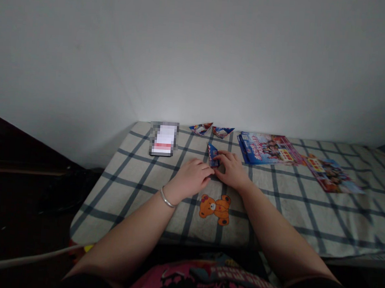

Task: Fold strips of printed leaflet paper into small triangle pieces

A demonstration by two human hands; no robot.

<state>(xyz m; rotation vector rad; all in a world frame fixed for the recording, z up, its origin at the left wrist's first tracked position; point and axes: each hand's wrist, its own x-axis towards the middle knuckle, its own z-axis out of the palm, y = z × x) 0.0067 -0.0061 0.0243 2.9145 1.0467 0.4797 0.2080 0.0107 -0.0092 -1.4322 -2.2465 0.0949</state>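
A small blue piece of folded paper [213, 153] with printed writing stands out on the checked cloth between my hands. My right hand [232, 169] presses its right side, with thumb and fingers closed around the edge. At its lower corner, the curled fingers of my left hand [193, 175] meet the tip of my right thumb and pinch the paper. A silver bangle [167, 198] circles my left wrist. Just beyond the paper, two folded paper shapes [201, 128] lie side by side near the wall.
A phone [164, 139] with a lit, blurred screen lies at the back left. To the right are a stack of colourful printed leaflets [267, 148] and another leaflet [334, 173]. A bear picture [215, 209] decorates the cloth [137, 188]. A white wall [191, 57] borders the back.
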